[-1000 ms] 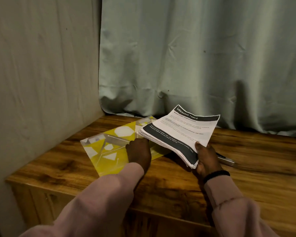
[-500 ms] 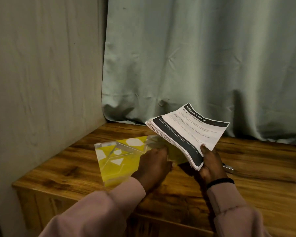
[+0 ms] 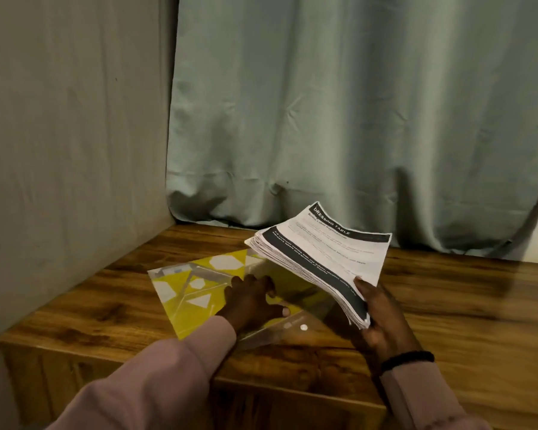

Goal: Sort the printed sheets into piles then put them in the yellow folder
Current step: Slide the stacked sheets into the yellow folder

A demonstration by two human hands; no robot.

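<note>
Loosely, right hand (image 3: 382, 318) fingers pinch the paper stack (image 3: 320, 262); left hand (image 3: 249, 301) presses the yellow folder (image 3: 187, 293) flat; sheets could fan and spill.

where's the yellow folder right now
The yellow folder lies on the wooden table near the left wall, under the left hand, beside the raised stack of sheets.

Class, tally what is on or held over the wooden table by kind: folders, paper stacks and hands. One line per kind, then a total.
Folder: 1, yellow, lying on the table
Paper stack: 1, gripped by the right hand
Hands: 2, the left hand resting on the folder
Total: 4
</note>
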